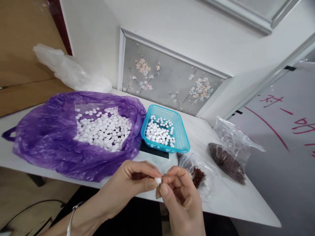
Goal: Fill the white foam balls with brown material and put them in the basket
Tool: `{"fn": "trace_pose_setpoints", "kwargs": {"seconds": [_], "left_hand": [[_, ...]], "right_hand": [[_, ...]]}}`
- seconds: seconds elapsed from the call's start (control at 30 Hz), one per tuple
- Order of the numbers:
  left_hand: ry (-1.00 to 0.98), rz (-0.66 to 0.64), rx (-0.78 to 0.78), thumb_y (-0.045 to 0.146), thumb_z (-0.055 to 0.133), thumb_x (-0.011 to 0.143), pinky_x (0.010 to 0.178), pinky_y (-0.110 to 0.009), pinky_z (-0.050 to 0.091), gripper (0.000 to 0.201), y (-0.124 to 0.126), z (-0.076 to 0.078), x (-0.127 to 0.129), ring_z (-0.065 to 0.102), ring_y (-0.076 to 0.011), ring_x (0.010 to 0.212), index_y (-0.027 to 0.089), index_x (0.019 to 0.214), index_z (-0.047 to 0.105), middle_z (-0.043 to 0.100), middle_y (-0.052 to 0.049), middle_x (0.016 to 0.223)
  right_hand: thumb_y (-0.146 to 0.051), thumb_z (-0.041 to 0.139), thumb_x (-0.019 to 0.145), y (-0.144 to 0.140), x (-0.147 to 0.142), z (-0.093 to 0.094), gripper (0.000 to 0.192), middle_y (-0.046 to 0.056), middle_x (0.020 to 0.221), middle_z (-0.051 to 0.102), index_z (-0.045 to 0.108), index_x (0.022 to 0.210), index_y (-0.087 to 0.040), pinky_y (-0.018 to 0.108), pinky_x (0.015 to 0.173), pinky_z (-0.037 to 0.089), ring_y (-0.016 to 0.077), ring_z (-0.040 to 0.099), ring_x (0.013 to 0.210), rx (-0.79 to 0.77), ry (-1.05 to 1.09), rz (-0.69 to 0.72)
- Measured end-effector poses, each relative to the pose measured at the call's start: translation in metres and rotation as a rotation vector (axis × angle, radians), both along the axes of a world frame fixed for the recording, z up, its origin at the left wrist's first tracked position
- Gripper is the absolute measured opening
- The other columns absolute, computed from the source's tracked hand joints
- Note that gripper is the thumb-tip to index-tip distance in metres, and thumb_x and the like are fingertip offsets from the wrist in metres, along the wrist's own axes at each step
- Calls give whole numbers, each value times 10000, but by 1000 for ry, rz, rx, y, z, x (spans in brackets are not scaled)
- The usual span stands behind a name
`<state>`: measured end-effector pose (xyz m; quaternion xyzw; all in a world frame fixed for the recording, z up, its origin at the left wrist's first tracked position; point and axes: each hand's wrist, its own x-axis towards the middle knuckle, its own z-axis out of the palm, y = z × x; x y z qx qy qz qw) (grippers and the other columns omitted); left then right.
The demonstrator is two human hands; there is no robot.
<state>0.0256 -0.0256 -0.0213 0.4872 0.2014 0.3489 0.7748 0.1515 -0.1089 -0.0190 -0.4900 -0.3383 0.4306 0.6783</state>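
a small white ball [158, 180], probably smooth and round though partly covered, is held in a pinch in the lower middle of the frame.

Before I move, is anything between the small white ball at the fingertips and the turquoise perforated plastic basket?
Nothing visible beyond the left hand pinching the ball; a flat black slab lies partly under the basket.

Brown cardboard [24, 42] at far left. Crumpled translucent plastic bag [69, 70] just beside, near white wall [93, 32]. Grey panel [162, 78] with blossom branches [201, 90], pale frame [121, 62]. Whiteboard [268, 157] at right, red handwriting. Black cable [31, 203] on floor [14, 186], lower left.
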Motion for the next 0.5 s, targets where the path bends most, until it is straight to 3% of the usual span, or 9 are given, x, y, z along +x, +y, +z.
{"fn": "trace_pose_setpoints", "kwargs": {"seconds": [0.33, 0.4, 0.5], "left_hand": [[-7, 33, 34, 100, 779, 737, 658, -158, 507, 156, 0, 4, 3, 636, -94, 718, 247, 758, 828, 719, -2, 797], [-31, 45, -8, 129, 795, 732, 666, -158, 512, 106, -1, 0, 4, 632, -92, 707, 228, 754, 826, 726, -5, 778], [-106, 32, -193, 223, 816, 735, 683, -156, 526, 45, -3, -4, 7, 643, -88, 688, 208, 777, 819, 742, -11, 754]], "right_hand": [[-411, 763, 794, 1, 1, -3, 290, -56, 711, 605, 573, 928, -239, 188, 621, 487, 83, 573, 630, -63, -70, -29], [-426, 740, 811, 3, -1, -6, 309, -49, 702, 600, 567, 989, -242, 212, 642, 492, 104, 578, 656, -69, -119, -37], [-439, 713, 830, 7, -2, -7, 344, -39, 742, 596, 557, 1076, -257, 245, 700, 508, 128, 586, 720, -45, -136, -39]]}}
